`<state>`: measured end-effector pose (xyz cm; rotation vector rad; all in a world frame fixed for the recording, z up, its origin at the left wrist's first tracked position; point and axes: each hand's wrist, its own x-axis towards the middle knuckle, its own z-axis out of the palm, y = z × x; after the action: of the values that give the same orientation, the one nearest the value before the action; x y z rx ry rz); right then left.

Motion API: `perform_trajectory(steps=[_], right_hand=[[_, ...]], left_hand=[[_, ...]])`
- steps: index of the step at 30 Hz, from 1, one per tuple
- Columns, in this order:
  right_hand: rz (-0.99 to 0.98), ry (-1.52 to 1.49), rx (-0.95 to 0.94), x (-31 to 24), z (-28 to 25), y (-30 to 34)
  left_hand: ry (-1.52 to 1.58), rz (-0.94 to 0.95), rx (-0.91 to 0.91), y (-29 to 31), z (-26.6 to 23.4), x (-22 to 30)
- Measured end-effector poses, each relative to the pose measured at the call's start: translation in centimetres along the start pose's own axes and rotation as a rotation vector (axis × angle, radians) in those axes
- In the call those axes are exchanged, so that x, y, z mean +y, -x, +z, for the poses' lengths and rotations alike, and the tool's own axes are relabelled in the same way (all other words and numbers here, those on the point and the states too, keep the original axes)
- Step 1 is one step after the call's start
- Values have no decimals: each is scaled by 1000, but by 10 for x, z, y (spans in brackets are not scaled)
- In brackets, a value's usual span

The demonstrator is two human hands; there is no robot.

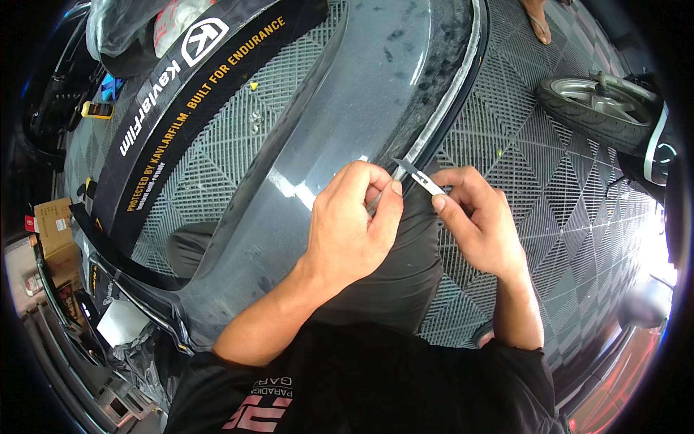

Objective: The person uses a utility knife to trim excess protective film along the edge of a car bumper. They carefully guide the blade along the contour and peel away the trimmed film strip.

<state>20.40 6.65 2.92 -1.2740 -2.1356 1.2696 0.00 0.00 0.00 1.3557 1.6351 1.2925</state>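
A large curved grey car body panel (318,137) lies across my lap, with smudges and wet-looking streaks on its surface. A pale, worn strip runs along its right edge (452,94). My left hand (354,217) rests at that edge, thumb and forefinger bent together in a pinch; what they grip, if anything, is hidden. In my right hand (477,217) is a slim white cutter knife (428,184), held between thumb and fingers. Its dark pointed tip reaches the panel's edge just beside my left fingertips.
A black printed film-brand arch (163,108) stands left of the panel. Cardboard boxes (58,231), a yellow bottle (97,110) and plastic bags (119,29) sit farther left. On the right is a motorcycle wheel (593,108). A bare foot (538,25) shows on the grey slatted floor (549,195).
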Motion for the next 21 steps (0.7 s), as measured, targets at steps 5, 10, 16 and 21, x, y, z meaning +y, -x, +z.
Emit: perform_trajectory(steps=[5,10,16,21], right_hand=[[50,-39,-30,-2,-4,4],[19,-10,0,2,0,-2],[21,-3,20,-4,-3,6],[7,7,28,-3,3,2]], left_hand=[[-44,10,9,2,-5,3],[-16,-46,-15,3,-4,3],[-4,-43,-8,4,-3,2],[-3,-24,-10,6,-4,0]])
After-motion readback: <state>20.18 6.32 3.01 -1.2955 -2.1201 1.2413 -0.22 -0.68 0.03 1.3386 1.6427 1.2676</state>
